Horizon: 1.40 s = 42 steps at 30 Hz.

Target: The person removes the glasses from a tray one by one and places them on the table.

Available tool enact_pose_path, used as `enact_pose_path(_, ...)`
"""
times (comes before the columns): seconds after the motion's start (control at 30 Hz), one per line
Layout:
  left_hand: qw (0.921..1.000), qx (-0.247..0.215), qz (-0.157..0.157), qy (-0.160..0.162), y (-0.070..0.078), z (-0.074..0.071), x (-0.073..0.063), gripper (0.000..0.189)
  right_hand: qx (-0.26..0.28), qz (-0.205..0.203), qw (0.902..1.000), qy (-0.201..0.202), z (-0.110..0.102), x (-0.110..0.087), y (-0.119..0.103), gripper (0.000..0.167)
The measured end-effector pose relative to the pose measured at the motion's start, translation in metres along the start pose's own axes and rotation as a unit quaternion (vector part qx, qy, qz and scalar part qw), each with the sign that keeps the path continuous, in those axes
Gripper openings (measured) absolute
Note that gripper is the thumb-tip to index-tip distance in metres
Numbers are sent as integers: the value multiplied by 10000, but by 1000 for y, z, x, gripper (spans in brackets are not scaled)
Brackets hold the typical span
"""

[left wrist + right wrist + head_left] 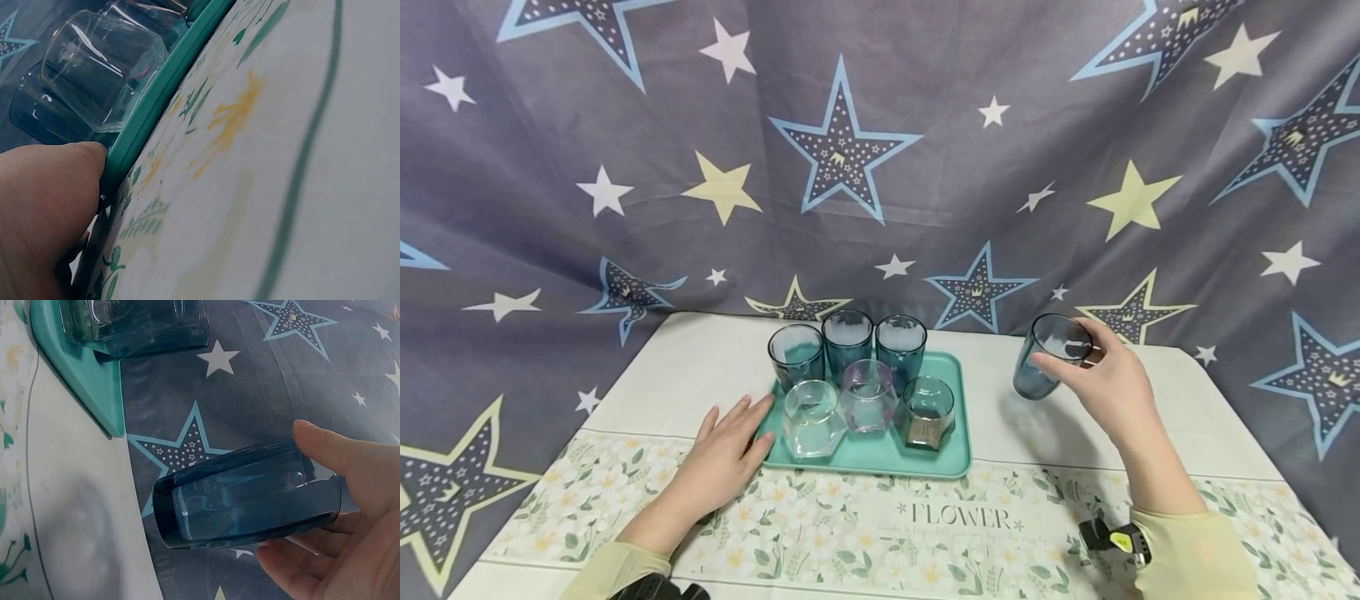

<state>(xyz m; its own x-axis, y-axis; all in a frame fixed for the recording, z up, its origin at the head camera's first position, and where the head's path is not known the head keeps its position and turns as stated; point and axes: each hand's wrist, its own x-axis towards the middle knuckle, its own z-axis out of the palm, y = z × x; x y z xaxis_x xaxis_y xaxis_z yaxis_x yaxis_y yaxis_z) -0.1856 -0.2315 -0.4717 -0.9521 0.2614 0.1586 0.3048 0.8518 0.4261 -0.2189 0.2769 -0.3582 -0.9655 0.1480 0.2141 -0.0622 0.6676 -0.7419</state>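
My right hand (1116, 379) grips a blue glass tumbler (1037, 367) near its rim, thumb on one side and fingers on the other. In the right wrist view the tumbler (250, 494) is tinted and see-through, its base over the white cloth's edge. My left hand (722, 454) rests at the left edge of a teal tray (880, 462), fingers fairly straight. On the tray stand three blue tumblers (796, 354) at the back. Before them are a clear glass (812, 425), a pinkish glass (868, 400) and a smoky grey glass (928, 412).
A white tablecloth (985, 425) with a flower-printed band (820, 533) covers the table. Behind it hangs a grey curtain (925, 192) with stars. The held tumbler is to the right of the tray, above the cloth.
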Motion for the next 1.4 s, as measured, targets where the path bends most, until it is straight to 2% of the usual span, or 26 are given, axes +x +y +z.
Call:
enact_pose_path(0.73, 10000, 6, -15, 0, -4, 2, 0, 60, 43, 177, 9995, -262, 9, 2, 10, 103)
enact_pose_path(1.4, 10000, 8, -23, 27, -6, 5, 1, 60, -343, 189, 9986, -342, 17, 7, 18, 102)
